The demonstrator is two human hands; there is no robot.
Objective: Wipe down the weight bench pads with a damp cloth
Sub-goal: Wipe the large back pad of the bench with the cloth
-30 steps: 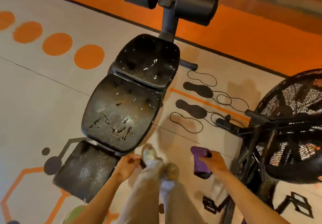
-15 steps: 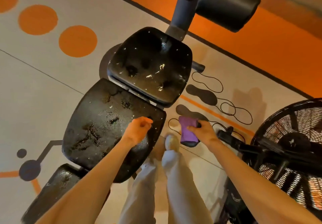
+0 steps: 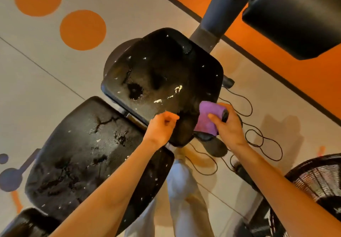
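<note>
A black weight bench stands below me, its cracked pads flecked with white bits. The upper seat pad (image 3: 162,74) is at centre, the larger back pad (image 3: 88,153) lies lower left, and a third pad (image 3: 27,223) shows at the bottom left corner. My right hand (image 3: 228,128) grips a folded purple cloth (image 3: 207,120) at the near right edge of the seat pad. My left hand (image 3: 162,128) hovers with curled fingers over the seat pad's near edge, holding nothing that I can see.
Two black roller pads (image 3: 295,19) sit on the bench post (image 3: 214,21) at top right. Black cords (image 3: 258,137) and shoe-print floor markings lie right of the bench. An air-bike fan wheel (image 3: 317,185) stands at lower right. My legs (image 3: 184,196) are beside the bench.
Both hands moved up and forward from beside the back pad to the seat pad's near edge. The purple cloth now reaches the pad. The view has come closer to the bench.
</note>
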